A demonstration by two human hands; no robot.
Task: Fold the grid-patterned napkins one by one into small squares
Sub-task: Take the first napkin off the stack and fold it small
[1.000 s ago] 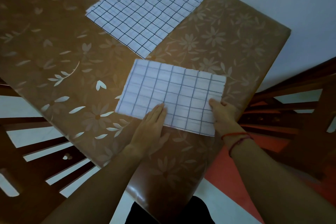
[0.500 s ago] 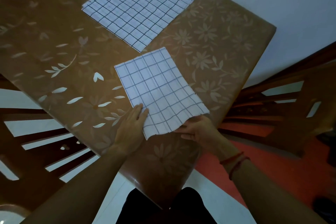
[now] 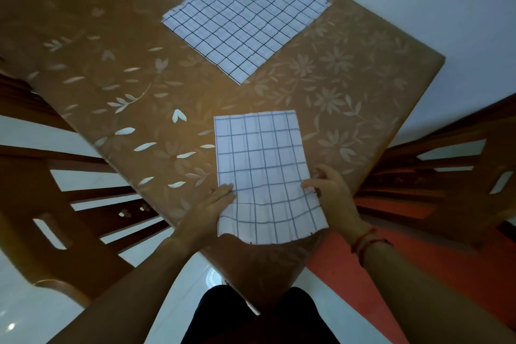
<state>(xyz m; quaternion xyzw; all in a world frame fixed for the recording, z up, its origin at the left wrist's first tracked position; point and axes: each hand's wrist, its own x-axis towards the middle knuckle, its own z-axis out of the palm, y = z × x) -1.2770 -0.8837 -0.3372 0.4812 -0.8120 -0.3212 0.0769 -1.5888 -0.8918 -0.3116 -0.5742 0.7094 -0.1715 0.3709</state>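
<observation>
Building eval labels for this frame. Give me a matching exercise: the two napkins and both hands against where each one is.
1 folded napkin
2 unfolded napkin
3 left hand
4 right hand

A far side of the table, lying flat
B folded napkin's right edge, red cord on the wrist
C by the near table corner
D folded napkin's left edge

Pairs: 1-C, 2-A, 3-D, 4-B

You have two grid-patterned napkins before you: one folded napkin [image 3: 262,159] and one flat napkin [image 3: 245,17]. There is one table [image 3: 357,86]. Two hands are in view, your left hand [image 3: 209,208] and your right hand [image 3: 333,194] (one wrist, the right, wears red cord [image 3: 363,240]). Two wooden chairs: a left chair [image 3: 69,220] and a right chair [image 3: 446,176].
</observation>
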